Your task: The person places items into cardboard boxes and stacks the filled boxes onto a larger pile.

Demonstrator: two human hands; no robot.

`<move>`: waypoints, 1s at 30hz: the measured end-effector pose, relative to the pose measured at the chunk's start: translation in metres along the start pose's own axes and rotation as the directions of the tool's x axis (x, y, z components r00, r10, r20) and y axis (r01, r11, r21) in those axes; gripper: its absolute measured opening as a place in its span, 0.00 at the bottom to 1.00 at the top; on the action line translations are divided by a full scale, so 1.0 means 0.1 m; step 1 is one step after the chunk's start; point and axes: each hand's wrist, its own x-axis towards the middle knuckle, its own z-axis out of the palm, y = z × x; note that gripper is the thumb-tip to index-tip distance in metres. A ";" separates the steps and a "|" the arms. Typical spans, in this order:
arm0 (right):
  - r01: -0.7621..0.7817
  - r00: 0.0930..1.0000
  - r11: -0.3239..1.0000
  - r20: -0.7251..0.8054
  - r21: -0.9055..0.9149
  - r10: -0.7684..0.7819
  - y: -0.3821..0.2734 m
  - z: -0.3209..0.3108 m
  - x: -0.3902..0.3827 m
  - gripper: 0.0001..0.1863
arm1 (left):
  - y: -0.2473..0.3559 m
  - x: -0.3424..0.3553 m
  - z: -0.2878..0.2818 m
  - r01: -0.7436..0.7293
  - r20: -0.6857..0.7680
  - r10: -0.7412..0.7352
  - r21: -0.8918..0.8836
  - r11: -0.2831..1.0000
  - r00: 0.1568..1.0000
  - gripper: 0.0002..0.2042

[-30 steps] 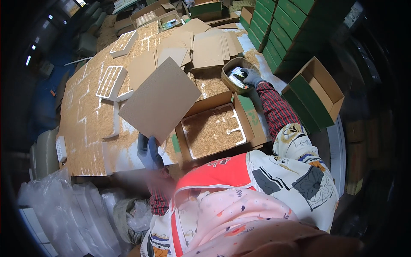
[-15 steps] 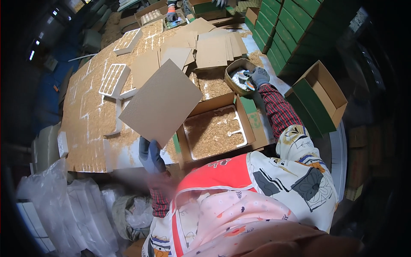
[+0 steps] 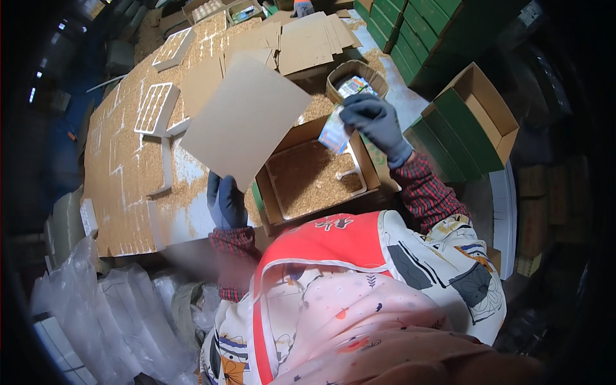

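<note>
My left hand (image 3: 226, 200), in a dark blue glove, grips the lower edge of a flat brown cardboard sheet (image 3: 245, 120) and holds it tilted above the table. My right hand (image 3: 375, 122), also gloved, holds a small light-coloured packet (image 3: 335, 132) over an open cardboard box (image 3: 369, 168). The box is filled with tan husk-like filling, and a white tray edge shows inside it. Behind my right hand sits a small round cardboard tub (image 3: 342, 72) holding more packets.
The table (image 3: 122, 186) is strewn with tan filling and white grid trays (image 3: 153, 108). Flat cardboard sheets (image 3: 308, 42) are stacked at the back. Green boxes (image 3: 443, 32) stand stacked at the right, one open (image 3: 478, 106). Clear plastic bags (image 3: 109, 308) lie at lower left. Another person's gloved hand (image 3: 303, 8) shows at the far edge.
My right hand has come back from the round tub with a packet and now holds it over the open box. The cardboard sheet stays raised in my left hand.
</note>
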 end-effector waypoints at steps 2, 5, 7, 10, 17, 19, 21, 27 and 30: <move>0.161 0.958 0.934 0.280 -0.318 -0.070 -0.13 0.23 -0.28 0.09 | 0.03 0.03 0.06 0.094 0.014 -0.093 -0.037 0.995 0.996 0.19; 0.431 0.862 0.698 0.491 -0.571 -0.131 -0.21 0.15 -0.43 0.12 | 0.15 -0.02 0.30 0.166 -0.037 -0.168 -0.039 0.985 0.985 0.19; -0.015 0.999 0.890 0.021 -0.455 0.028 -0.33 -0.02 -0.49 0.14 | 0.14 -0.09 0.19 0.216 0.060 -0.226 0.144 0.966 0.972 0.22; -0.044 0.904 0.931 -0.411 -0.363 -0.117 -0.54 -0.09 -0.47 0.14 | 0.03 -0.26 0.29 0.305 0.063 -0.338 0.303 0.903 0.939 0.31; 0.324 0.768 0.547 0.552 -0.772 0.324 0.05 0.55 -0.73 0.22 | -0.17 -0.29 0.30 -0.339 0.449 -0.356 0.881 0.330 0.820 0.27; 0.292 0.651 0.545 0.581 -0.786 0.490 0.20 0.59 -0.72 0.23 | 0.03 -0.22 0.49 -0.351 0.237 -0.679 0.936 -0.033 0.695 0.26; 0.351 0.681 0.420 0.536 -0.837 0.499 0.19 0.63 -0.70 0.22 | 0.20 -0.23 0.70 -0.362 0.169 -0.679 0.919 -0.153 0.715 0.25; 0.173 0.984 0.882 0.125 -0.439 -0.131 -0.24 0.50 -0.44 0.18 | -0.60 -0.09 0.61 -0.624 0.360 -0.666 0.755 -0.203 0.653 0.23; -0.065 0.951 0.982 -0.309 -0.176 0.007 0.14 0.03 -0.47 0.20 | -0.29 -0.07 0.74 -0.627 0.600 -0.318 0.779 0.024 0.734 0.20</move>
